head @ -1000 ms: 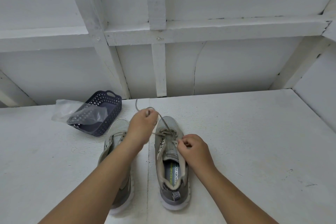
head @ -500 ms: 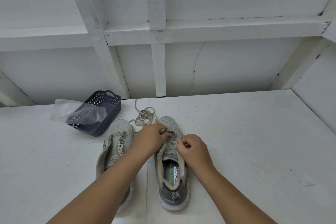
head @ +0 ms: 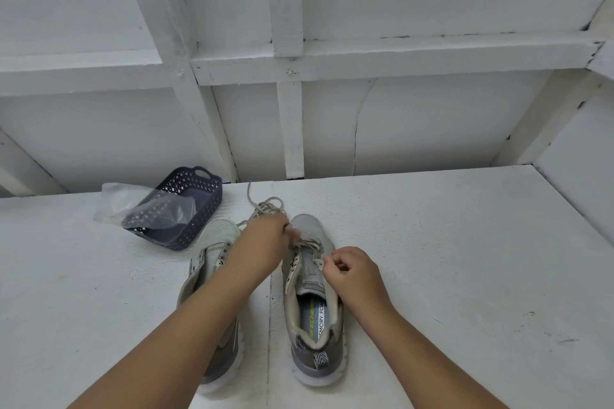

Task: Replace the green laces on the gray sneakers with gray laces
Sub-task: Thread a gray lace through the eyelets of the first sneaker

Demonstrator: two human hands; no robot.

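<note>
Two gray sneakers stand side by side on the white table, toes away from me. The right sneaker (head: 312, 295) has only its lowest eyelets laced. My left hand (head: 262, 239) pinches the pale lace at the toe end of that shoe's eyelets. The loose lace (head: 265, 206) lies bunched on the table just beyond my left hand. My right hand (head: 352, 272) pinches the right eyelet flap of the same shoe. My left forearm covers much of the left sneaker (head: 212, 242), which shows no lace.
A dark blue perforated basket (head: 196, 206) stands at the back left with a clear plastic bag (head: 133, 206) draped over its near rim. A white framed wall rises behind the table (head: 465, 259); another wall closes the right side.
My left hand came down from its raised pull beyond the toe and now pinches the lace at the front eyelets. The lace dropped into a loose pile. My right hand stayed on the eyelet flap.
</note>
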